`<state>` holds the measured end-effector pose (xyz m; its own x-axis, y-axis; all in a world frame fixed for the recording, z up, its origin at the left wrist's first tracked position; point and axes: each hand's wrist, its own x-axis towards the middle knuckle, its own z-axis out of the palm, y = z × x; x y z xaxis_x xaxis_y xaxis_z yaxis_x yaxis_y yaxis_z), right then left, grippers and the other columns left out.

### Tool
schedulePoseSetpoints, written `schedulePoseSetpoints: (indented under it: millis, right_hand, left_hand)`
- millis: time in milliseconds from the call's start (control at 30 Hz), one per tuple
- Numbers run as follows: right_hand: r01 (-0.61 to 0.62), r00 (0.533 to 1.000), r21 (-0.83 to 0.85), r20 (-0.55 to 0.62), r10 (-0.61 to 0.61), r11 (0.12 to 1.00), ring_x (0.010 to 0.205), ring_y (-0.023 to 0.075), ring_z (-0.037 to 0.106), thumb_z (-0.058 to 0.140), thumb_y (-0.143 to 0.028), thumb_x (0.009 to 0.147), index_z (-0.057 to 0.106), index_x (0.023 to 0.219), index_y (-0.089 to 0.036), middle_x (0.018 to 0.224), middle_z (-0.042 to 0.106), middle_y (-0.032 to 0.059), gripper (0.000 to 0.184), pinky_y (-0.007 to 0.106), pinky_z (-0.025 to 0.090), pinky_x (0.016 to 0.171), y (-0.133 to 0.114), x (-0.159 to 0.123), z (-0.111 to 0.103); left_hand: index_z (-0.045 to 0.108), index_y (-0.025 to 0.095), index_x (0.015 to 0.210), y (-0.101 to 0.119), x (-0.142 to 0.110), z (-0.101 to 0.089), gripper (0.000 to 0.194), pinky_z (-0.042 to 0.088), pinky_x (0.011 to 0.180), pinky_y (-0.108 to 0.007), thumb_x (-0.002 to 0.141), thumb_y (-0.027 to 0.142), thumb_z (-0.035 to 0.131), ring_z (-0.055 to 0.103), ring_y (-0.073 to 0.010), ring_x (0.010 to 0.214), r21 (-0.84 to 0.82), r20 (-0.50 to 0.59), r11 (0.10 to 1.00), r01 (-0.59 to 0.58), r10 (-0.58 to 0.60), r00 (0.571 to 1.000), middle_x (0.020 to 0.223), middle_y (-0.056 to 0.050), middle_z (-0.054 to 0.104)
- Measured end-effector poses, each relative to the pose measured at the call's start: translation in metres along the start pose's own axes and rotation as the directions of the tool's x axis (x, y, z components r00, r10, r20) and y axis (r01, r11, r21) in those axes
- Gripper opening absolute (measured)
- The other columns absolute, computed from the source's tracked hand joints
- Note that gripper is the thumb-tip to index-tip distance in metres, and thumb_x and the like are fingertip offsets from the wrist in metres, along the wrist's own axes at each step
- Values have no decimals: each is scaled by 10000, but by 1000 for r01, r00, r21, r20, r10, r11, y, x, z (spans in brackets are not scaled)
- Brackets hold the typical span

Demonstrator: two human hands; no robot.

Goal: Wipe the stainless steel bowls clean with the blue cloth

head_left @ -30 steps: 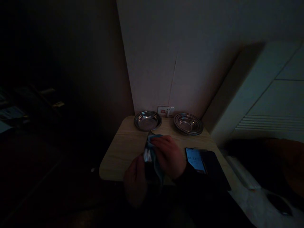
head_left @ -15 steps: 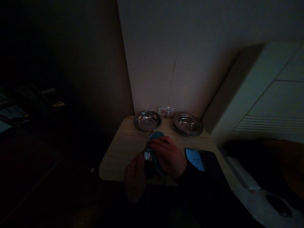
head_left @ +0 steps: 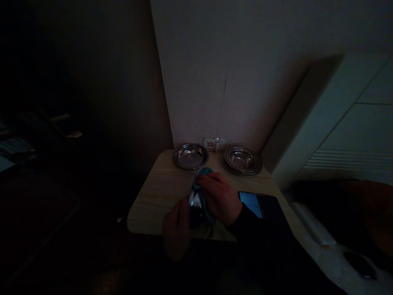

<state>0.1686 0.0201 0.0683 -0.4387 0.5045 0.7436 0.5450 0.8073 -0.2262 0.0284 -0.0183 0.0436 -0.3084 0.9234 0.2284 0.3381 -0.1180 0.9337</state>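
Observation:
In dim light, my left hand (head_left: 176,227) is closed around a shiny metal dish (head_left: 194,205) held on edge over the near side of a small wooden table (head_left: 159,188). My right hand (head_left: 221,196) presses a blue cloth (head_left: 204,174) against the dish, its fingers curled over the cloth. Both hands hover just above the table's front half. Two more steel dishes rest at the back: one on the left (head_left: 190,155), one on the right (head_left: 243,160).
A lit phone (head_left: 251,203) lies on a dark case at the table's right. A wall socket (head_left: 214,143) sits behind the dishes. A white cabinet (head_left: 344,123) stands on the right; the left side is dark.
My right hand with the cloth has slid slightly up and to the right over the dish. My left hand has shifted a little to the right.

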Motion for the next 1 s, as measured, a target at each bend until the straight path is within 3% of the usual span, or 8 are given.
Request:
schedulePoseSetpoints:
  millis: [100, 200, 333, 467, 567, 700, 833, 1000]
  right_hand:
    - [52, 996, 8, 67, -53, 999, 1002, 201, 511, 428, -116, 838, 549, 1089, -184, 1095, 626, 64, 287, 373, 448, 875, 0, -2, 1]
    - [-24, 1000, -21, -15, 23, 1000, 932, 191, 538, 403, -88, 835, 563, 1066, -189, 1025, 646, 67, 299, 351, 471, 837, 0, -5, 3]
    - [117, 992, -8, 37, -117, 993, 957, 199, 518, 452, -128, 830, 561, 1093, -214, 1063, 641, 42, 297, 340, 479, 820, -3, -7, 4]
    - [1, 1000, -20, -1, -1, 1000, 952, 195, 518, 419, -103, 836, 566, 1074, -186, 1059, 640, 62, 291, 354, 468, 837, -5, -5, 2]
    - [49, 995, -5, 87, -48, 999, 984, 202, 514, 432, -130, 841, 564, 1076, -196, 1085, 632, 53, 277, 359, 466, 836, -4, -4, 0]
    - [-37, 999, 9, 18, 37, 999, 936, 191, 529, 402, -101, 837, 563, 1063, -181, 1038, 640, 66, 289, 347, 475, 815, -2, -3, 0]
    - [47, 997, 32, 54, -49, 998, 954, 198, 521, 426, -125, 842, 564, 1056, -195, 1054, 642, 50, 264, 354, 470, 821, 1, -1, 0]
    - [-72, 997, 28, -3, 72, 997, 949, 200, 515, 401, -97, 835, 572, 1043, -173, 1034, 641, 82, 280, 351, 473, 816, -8, -3, -1]
  left_hand:
    - [643, 133, 705, 0, -1, 0, 401, 426, 522, -198, 808, 436, 402, 545, -128, 566, 3, -1, 1000, -6, 6, 1000, 618, -35, 632]
    - [637, 133, 661, 1, -1, 0, 413, 420, 502, -199, 802, 442, 402, 541, -132, 549, 17, -9, 1000, 17, -17, 1000, 577, -37, 615]
    - [641, 136, 683, 3, 1, 0, 409, 432, 519, -205, 804, 443, 399, 552, -136, 561, 7, 9, 999, 31, -32, 999, 604, -41, 632]
    - [637, 136, 678, 4, 1, -1, 423, 433, 519, -205, 806, 456, 392, 559, -139, 577, -2, 9, 999, 47, -47, 999, 620, -43, 644]
    - [649, 134, 712, 2, 0, -2, 423, 438, 534, -207, 804, 460, 395, 566, -140, 590, -3, 17, 998, 57, -57, 998, 665, -48, 663]
    - [658, 134, 712, 0, -1, -2, 430, 440, 539, -208, 810, 455, 389, 573, -143, 598, 8, 16, 999, 51, -51, 999, 643, -47, 656]
    - [647, 136, 669, 1, -3, -3, 439, 434, 509, -210, 801, 468, 392, 557, -141, 555, 25, 6, 999, 27, -27, 1000, 596, -43, 637]
    - [665, 138, 731, -2, -6, -7, 439, 438, 525, -218, 806, 470, 387, 569, -151, 582, 44, 34, 999, 22, -24, 999, 652, -55, 661]
